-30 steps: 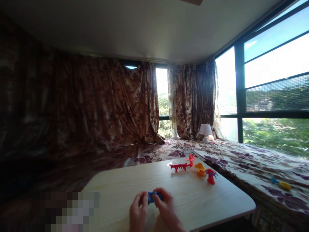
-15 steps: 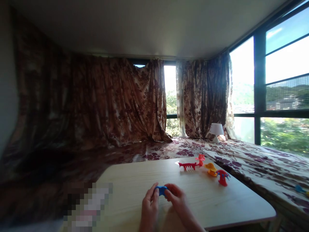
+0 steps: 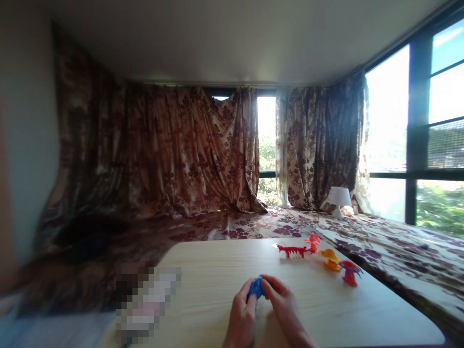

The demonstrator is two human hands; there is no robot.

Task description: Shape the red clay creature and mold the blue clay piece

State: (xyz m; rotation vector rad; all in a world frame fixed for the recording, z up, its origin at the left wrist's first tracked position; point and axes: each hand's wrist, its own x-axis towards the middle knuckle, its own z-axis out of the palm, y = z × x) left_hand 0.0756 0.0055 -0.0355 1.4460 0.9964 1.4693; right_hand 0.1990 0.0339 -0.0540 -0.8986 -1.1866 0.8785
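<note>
My left hand (image 3: 242, 316) and my right hand (image 3: 283, 305) meet over the near part of a pale wooden table (image 3: 203, 280). Both pinch a small blue plastic piece (image 3: 255, 288) between their fingertips, just above the tabletop. Further back on the right of the table lie a red comb-like toy (image 3: 293, 250), a pink piece (image 3: 313, 240), an orange piece (image 3: 329, 257) and a red-and-blue piece (image 3: 349, 271).
Flowered cloth (image 3: 362, 232) covers the platform behind and right of the table. A small white lamp (image 3: 339, 199) stands by the brown flowered curtains (image 3: 188, 154). Large windows (image 3: 435, 145) run along the right. A blurred-out patch sits at the table's left edge.
The view has swung to the left, so the table, toys and hands sit further right in the picture. The blue piece has been turned between my fingers.
</note>
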